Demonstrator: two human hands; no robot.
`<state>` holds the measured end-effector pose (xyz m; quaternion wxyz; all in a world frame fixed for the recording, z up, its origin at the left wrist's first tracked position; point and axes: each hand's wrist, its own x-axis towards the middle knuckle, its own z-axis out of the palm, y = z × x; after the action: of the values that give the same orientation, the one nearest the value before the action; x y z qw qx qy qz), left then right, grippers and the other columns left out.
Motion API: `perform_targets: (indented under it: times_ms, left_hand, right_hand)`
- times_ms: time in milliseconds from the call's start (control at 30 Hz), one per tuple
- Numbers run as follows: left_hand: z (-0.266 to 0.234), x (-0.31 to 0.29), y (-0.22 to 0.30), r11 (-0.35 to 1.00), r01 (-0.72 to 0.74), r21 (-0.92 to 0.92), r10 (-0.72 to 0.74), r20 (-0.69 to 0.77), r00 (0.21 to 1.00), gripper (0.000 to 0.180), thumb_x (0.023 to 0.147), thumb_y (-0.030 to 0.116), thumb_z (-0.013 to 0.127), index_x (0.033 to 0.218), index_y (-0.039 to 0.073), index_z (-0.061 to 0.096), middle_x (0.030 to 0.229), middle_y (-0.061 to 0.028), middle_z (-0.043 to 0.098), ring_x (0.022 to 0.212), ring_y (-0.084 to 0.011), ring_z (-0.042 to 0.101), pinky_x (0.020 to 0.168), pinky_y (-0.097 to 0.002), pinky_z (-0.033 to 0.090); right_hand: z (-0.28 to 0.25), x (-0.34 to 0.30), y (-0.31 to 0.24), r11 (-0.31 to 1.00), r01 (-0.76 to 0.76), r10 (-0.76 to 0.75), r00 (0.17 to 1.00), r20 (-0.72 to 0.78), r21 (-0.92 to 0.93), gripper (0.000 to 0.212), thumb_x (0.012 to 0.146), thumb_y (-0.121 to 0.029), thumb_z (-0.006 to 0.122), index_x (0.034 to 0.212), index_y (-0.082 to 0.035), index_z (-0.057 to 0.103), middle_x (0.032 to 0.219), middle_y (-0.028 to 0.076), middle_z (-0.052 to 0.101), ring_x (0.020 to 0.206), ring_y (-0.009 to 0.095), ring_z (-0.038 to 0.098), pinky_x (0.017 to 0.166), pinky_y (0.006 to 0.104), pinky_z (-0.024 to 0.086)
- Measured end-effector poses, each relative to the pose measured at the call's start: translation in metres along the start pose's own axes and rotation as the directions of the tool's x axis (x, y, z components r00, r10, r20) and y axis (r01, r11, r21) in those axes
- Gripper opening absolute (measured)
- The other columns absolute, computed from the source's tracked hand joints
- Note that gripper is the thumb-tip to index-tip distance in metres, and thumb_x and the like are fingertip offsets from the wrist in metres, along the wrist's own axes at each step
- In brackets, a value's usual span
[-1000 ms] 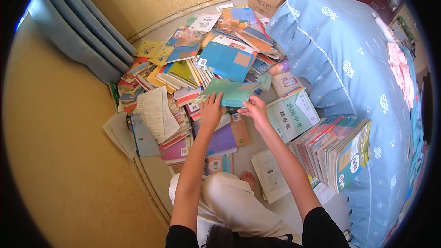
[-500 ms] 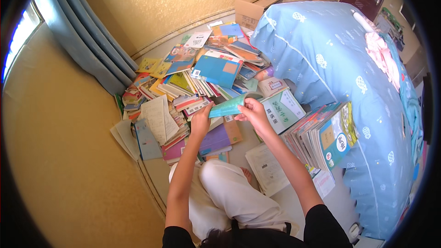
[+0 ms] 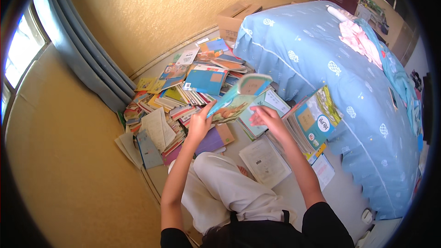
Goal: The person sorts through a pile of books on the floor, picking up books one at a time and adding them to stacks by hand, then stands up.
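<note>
A thin teal-edged book (image 3: 235, 105) is raised in front of me, its covers parted and a coloured picture page showing. My left hand (image 3: 199, 121) is closed on its left edge, tilting it up. My right hand (image 3: 266, 118) has its fingers stretched out, just right of the book's lower page, with nothing in it. Beneath that hand lies a pale green book (image 3: 277, 103), partly covered by the raised one. To the right of it, a row of books (image 3: 298, 126) stands on edge, a teal-and-orange cover facing me.
A large heap of books (image 3: 202, 80) spreads over the floor ahead. Loose sheets (image 3: 158, 126) lie at its left, and printed papers (image 3: 265, 163) near my knee. A bed with a blue cover (image 3: 312, 59) bounds the right; a cardboard box (image 3: 232, 20) stands behind.
The book was bent in both hands; now it has swung upward and opened. My right hand has let go of it and its fingers have straightened. The view has shifted to the right.
</note>
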<state>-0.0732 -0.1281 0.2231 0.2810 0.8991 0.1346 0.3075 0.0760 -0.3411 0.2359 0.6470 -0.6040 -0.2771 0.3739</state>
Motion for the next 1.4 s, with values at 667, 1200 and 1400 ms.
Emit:
perform_targets:
  times_ms: [667, 1200, 1400]
  left_hand:
    - [0.031, 0.012, 0.124, 0.556, 0.446, -0.702, -0.144, 0.448, 0.883, 0.034, 0.081, 0.008, 0.062, 0.112, -0.002, 0.051, 0.101, -0.0072, 0.060, 0.091, -0.0116, 0.055, 0.080, -0.0257, 0.044]
    - [0.125, 0.031, 0.164, 0.483, 0.567, -0.668, -0.024, 0.637, 0.771, 0.049, 0.084, 0.008, 0.057, 0.128, 0.003, 0.035, 0.096, -0.0080, 0.061, 0.085, -0.0099, 0.056, 0.073, -0.0241, 0.044]
    - [0.150, 0.037, 0.182, 0.571, 0.539, -0.619, 0.031, 0.672, 0.740, 0.046, 0.084, 0.005, 0.055, 0.126, 0.001, 0.036, 0.097, -0.0099, 0.062, 0.087, -0.0125, 0.058, 0.074, -0.0253, 0.045]
  right_hand:
    - [-0.056, -0.127, 0.005, 0.979, 0.203, -0.203, 0.966, -0.162, -0.016, 0.054, 0.084, -0.015, 0.057, 0.130, -0.001, 0.032, 0.124, 0.008, 0.044, 0.114, 0.016, 0.042, 0.094, 0.0298, 0.035]
    - [-0.100, -0.172, 0.044, 0.879, 0.361, -0.129, 0.810, -0.572, 0.313, 0.039, 0.084, -0.004, 0.054, 0.121, 0.001, 0.041, 0.112, 0.006, 0.052, 0.102, 0.013, 0.050, 0.087, 0.0278, 0.041]
    - [-0.124, -0.181, 0.045, 0.860, 0.350, -0.045, 0.778, -0.626, 0.372, 0.039, 0.083, -0.002, 0.053, 0.121, 0.000, 0.042, 0.114, 0.008, 0.053, 0.102, 0.015, 0.052, 0.086, 0.0278, 0.041]
